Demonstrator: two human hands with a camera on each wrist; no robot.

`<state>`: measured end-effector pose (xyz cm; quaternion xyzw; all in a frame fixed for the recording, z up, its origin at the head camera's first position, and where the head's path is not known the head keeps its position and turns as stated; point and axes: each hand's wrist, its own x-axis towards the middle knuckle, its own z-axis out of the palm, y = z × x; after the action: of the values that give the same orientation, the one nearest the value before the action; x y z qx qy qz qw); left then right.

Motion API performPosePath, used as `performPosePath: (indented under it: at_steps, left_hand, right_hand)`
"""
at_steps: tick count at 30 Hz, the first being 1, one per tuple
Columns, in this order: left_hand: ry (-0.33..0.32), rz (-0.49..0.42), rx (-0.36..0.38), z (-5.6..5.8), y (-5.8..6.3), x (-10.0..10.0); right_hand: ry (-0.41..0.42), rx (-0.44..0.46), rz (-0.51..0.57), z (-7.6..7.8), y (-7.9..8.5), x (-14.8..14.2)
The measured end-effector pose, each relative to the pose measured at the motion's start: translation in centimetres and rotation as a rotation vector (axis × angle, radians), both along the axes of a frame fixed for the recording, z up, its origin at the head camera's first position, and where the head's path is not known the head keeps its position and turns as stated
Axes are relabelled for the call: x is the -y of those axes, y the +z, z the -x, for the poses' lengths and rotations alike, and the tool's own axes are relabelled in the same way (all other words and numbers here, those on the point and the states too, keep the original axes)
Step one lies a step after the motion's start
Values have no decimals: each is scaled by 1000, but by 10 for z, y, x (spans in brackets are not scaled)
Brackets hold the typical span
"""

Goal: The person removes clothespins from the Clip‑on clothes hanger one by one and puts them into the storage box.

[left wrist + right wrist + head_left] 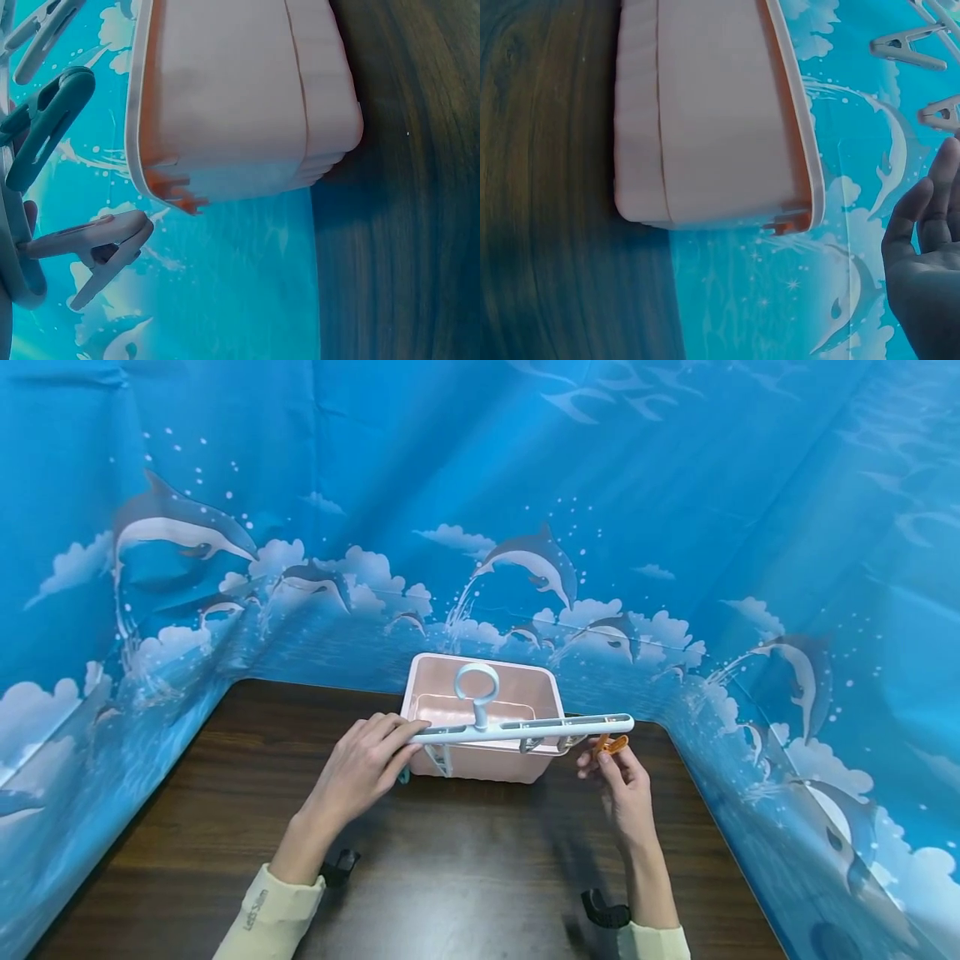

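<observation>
In the head view a light blue clip hanger is held level over a pink plastic basket, its round hook pointing up. My left hand grips the left end of the bar, fingers on top and thumb at the front. At the other end, my right hand pinches an orange clothespin under the bar. Below the left end hang a teal clothespin and a greyish clothespin, seen in the left wrist view. Pale clothespins also dangle beside the right fingers.
The basket stands near the back edge of a dark wooden table. A blue curtain printed with dolphins surrounds the table at the back and sides. Black wrist straps or mounts sit by both forearms.
</observation>
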<state>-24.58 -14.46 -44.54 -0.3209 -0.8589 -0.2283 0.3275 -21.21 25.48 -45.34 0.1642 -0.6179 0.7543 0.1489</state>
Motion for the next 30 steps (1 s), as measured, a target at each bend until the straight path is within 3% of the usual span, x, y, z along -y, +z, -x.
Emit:
performPosePath:
  at_steps: [8,19,30]
  left_hand:
    - [-10,-9,4,-1,3,-1]
    - [-16,-20,30,-2,1,1]
    - [-24,-25,47,-1,-1,0]
  right_hand:
    - [12,-22,72,-1,3,0]
    - [-6,10,73,0,3,0]
    - [41,3,121,0,3,-6]
